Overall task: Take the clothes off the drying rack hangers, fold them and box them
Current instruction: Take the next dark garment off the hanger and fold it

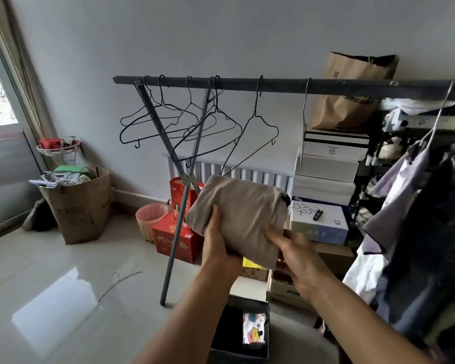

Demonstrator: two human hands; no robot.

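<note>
Both hands hold a folded beige garment (243, 216) up in front of the drying rack bar (273, 85): the left hand (217, 245) has its fingers clamped round the lower left edge, and the right hand (292, 248) lies with spread fingers pressed on the lower right corner. Empty wire hangers (168, 122) dangle from the bar. Directly below the arms sits a dark storage box (241, 332) with a patterned folded piece (254, 331) inside. Unfolded clothes (418, 219) hang at the right.
</note>
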